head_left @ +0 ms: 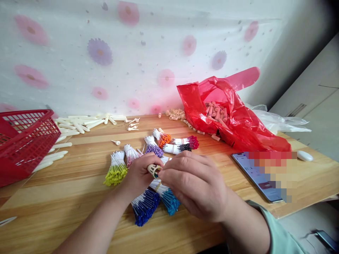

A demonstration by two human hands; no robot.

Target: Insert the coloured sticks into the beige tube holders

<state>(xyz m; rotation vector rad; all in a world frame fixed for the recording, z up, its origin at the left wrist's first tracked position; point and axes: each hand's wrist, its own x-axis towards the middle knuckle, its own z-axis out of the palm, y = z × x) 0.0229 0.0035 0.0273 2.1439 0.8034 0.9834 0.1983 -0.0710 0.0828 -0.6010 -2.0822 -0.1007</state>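
My left hand [139, 175] is closed around a small cream slotted cylinder [153, 170] near the middle of the wooden table [79, 197]. My right hand [194, 183] pinches at the cylinder's right end, where a bit of blue shows; what its fingertips hold is too small to name. Under and around both hands lie bundles of thin white sticks with coloured tips: yellow [116, 171], dark blue [145, 207], light blue [168, 198], purple [153, 146], orange [162, 137], red [186, 141].
A red plastic basket [23, 141] stands at the left. Cream plastic handles [79, 124] are strewn behind it. A red plastic bag [238, 120] at the back right holds more slotted cylinders [215, 110]. A phone [255, 176] lies at the right edge.
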